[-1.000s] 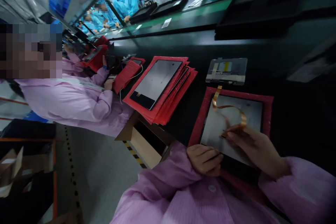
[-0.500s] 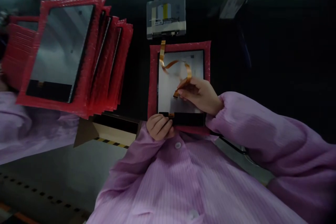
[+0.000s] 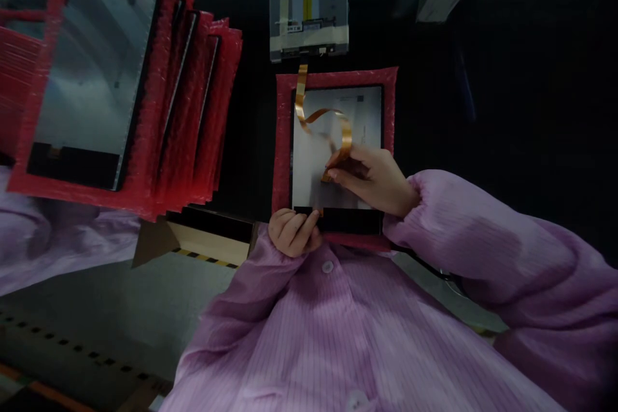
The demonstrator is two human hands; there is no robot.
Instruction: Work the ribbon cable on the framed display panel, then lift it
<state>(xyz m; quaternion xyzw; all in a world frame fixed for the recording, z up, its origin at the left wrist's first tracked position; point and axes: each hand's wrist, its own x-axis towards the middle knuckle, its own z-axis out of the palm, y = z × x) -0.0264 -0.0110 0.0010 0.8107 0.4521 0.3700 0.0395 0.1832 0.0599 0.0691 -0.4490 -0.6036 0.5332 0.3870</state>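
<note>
A display panel (image 3: 318,148) lies on a red bubble-wrap sheet (image 3: 282,141) on the dark bench in front of me. An orange flex ribbon (image 3: 318,114) loops from a small grey circuit module (image 3: 309,13) down over the panel. My right hand (image 3: 371,177) pinches the ribbon's free end just above the panel's lower part. My left hand (image 3: 294,232) is curled on the panel's near left corner, fingers closed against its black edge.
A fanned stack of panels in red bubble wrap (image 3: 120,84) lies to the left. A pink sleeve of another person (image 3: 58,244) shows at the lower left. A cardboard box edge (image 3: 207,238) sits below the bench front.
The view swung from the row of co-workers down onto my bench. My right hand has kept its pinch on the ribbon end and shifted slightly; my left hand has stayed at the panel's corner.
</note>
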